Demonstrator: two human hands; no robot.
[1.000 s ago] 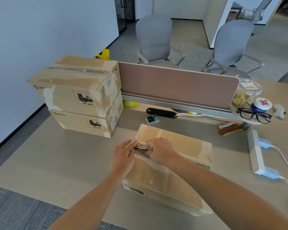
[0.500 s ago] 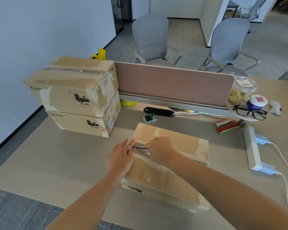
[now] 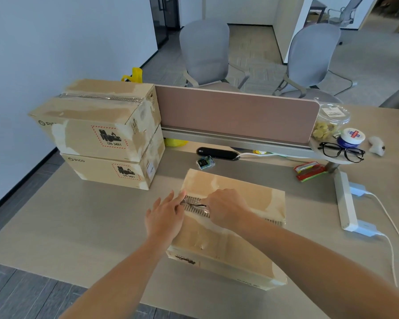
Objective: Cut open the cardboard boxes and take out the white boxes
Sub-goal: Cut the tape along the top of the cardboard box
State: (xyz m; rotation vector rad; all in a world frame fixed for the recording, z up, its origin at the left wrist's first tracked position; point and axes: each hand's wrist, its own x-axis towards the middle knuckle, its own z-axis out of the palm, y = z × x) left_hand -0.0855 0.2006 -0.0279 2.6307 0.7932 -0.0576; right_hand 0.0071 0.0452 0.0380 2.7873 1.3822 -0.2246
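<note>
A flat cardboard box (image 3: 230,240) lies on the desk in front of me, its top seam covered by clear tape (image 3: 195,207). My left hand (image 3: 165,217) rests with straight fingers on the box's left edge, fingertips at the seam's left end. My right hand (image 3: 226,209) is curled over the seam and grips a thin dark tool whose tip shows at the tape. Two more sealed cardboard boxes (image 3: 101,134) are stacked at the desk's back left. No white boxes are visible.
A brown divider panel (image 3: 235,113) stands behind the box. A black device (image 3: 217,154) and a small gadget (image 3: 205,162) lie near it. Red snack packets (image 3: 310,172), glasses (image 3: 342,151), jars and a white power strip (image 3: 347,203) sit at right. Grey chairs stand beyond.
Both hands stay at the seam's left end; my left fingers have spread a little along the box edge. The camera view shifted slightly.
</note>
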